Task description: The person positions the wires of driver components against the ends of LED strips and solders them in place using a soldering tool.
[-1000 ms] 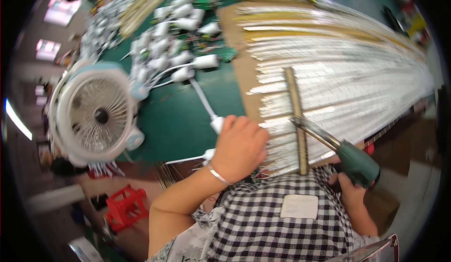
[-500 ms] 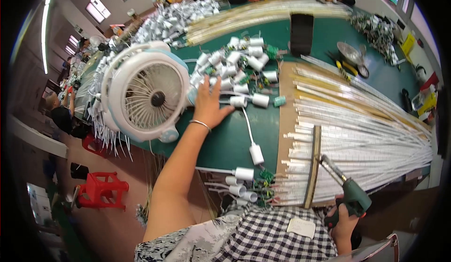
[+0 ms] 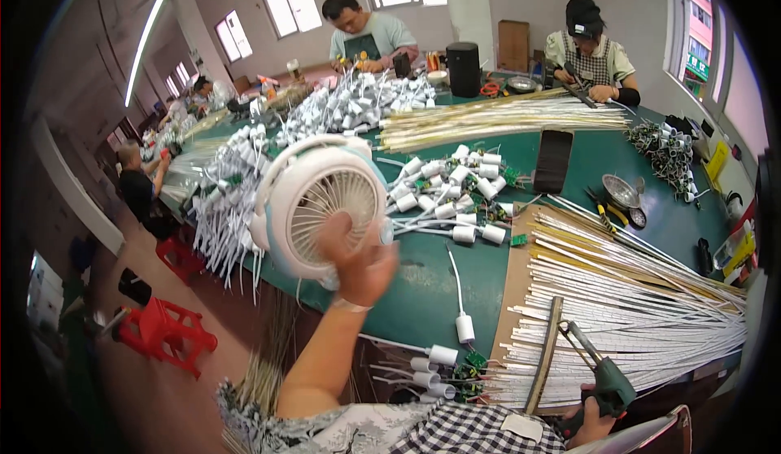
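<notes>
My left hand (image 3: pixel 359 265), smeared by motion, is raised in front of a white and light-blue desk fan (image 3: pixel 281 210); its fingers are too blurred to read, and whether it touches the fan cannot be told. At the lower right, my right hand (image 3: pixel 592 423) grips a green soldering gun (image 3: pixel 612 385), its metal tip over the white LED strips (image 3: pixel 634 324). A dark wooden bar (image 3: pixel 543 356) lies across those strips. Beyond the fan is a pile of white caps with wires and green circuit boards (image 3: pixel 455 181). One white cap (image 3: pixel 464 329) lies by itself nearer me.
More wired white caps (image 3: pixel 442 355) sit at the near edge. A black phone (image 3: pixel 553 161) stands mid-table, with pliers (image 3: pixel 602 210) and a metal bowl (image 3: pixel 621 189) to its right. Two co-workers sit across the green table (image 3: pixel 415 283). Red stools (image 3: pixel 167 332) stand on the floor at left.
My left hand has come back from the pile of caps to the front of the fan. The view has tilted up, showing more of the co-workers. My right hand keeps the soldering gun.
</notes>
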Tool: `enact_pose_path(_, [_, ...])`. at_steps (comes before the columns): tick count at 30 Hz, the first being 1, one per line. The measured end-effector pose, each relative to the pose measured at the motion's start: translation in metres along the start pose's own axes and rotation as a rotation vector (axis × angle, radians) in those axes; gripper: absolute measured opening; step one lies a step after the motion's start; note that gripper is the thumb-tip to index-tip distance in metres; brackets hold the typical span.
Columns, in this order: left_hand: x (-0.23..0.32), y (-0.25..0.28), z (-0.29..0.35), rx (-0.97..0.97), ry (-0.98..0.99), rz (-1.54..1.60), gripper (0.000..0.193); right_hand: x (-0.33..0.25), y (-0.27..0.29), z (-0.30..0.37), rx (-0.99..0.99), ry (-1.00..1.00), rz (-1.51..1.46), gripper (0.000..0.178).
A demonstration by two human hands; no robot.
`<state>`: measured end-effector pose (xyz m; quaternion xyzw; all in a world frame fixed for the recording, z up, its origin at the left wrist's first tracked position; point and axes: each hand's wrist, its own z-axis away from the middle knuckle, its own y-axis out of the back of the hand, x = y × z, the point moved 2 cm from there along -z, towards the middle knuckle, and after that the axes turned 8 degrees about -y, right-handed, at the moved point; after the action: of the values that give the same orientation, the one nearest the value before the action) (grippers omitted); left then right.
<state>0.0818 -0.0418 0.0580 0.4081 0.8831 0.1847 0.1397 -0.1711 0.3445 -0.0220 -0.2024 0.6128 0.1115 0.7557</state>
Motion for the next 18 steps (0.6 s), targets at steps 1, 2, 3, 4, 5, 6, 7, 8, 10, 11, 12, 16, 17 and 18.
enact_pose_path(1, [-0.016,0.030,-0.002,0.291,-0.045,-0.200,0.059,-0.004,-0.004,-0.005,-0.001,0.021,0.026,0.044])
enact_pose_path(2, [-0.035,0.050,-0.003,0.408,0.181,-0.162,0.057,-0.009,-0.008,-0.007,0.016,0.027,-0.004,0.044])
enact_pose_path(3, [-0.051,0.074,-0.007,0.436,0.203,-0.178,0.057,-0.026,-0.018,-0.007,-0.011,-0.066,-0.028,0.040])
enact_pose_path(4, [-0.064,0.090,-0.012,0.462,0.222,-0.186,0.056,-0.031,-0.026,-0.006,-0.032,-0.159,-0.052,0.036])
enact_pose_path(5, [-0.076,0.095,-0.009,0.469,0.191,-0.184,0.056,-0.025,-0.025,-0.011,-0.102,-0.134,-0.070,0.038])
enact_pose_path(6, [-0.092,0.090,0.003,0.345,0.331,-0.105,0.055,-0.026,-0.026,-0.011,-0.104,-0.133,-0.093,0.038])
enact_pose_path(7, [-0.107,0.083,0.012,0.214,0.479,-0.022,0.054,-0.029,-0.027,-0.011,-0.152,-0.115,-0.079,0.038])
enact_pose_path(8, [-0.116,0.081,0.012,0.215,0.464,-0.014,0.054,-0.030,-0.024,-0.010,-0.191,-0.096,-0.067,0.038])
enact_pose_path(10, [-0.128,0.081,0.009,0.219,0.668,0.053,0.053,-0.018,-0.013,-0.001,-0.184,-0.046,-0.075,0.038])
enact_pose_path(11, [-0.118,0.084,-0.001,0.259,0.598,0.026,0.042,-0.014,-0.007,0.006,-0.128,-0.003,-0.108,0.038])
enact_pose_path(12, [-0.121,0.083,-0.002,0.253,0.601,0.031,0.042,-0.012,-0.002,0.011,-0.073,0.038,-0.136,0.038])
enact_pose_path(16, [-0.146,0.071,0.013,0.263,0.548,-0.004,0.033,-0.005,0.009,0.021,0.024,-0.075,-0.127,0.037])
enact_pose_path(17, [-0.144,0.073,0.013,0.256,0.574,-0.026,0.033,-0.007,0.010,0.021,0.013,-0.055,-0.131,0.037])
enact_pose_path(18, [-0.144,0.077,0.014,0.245,0.604,-0.049,0.032,-0.011,0.010,0.020,0.000,-0.039,-0.131,0.036])
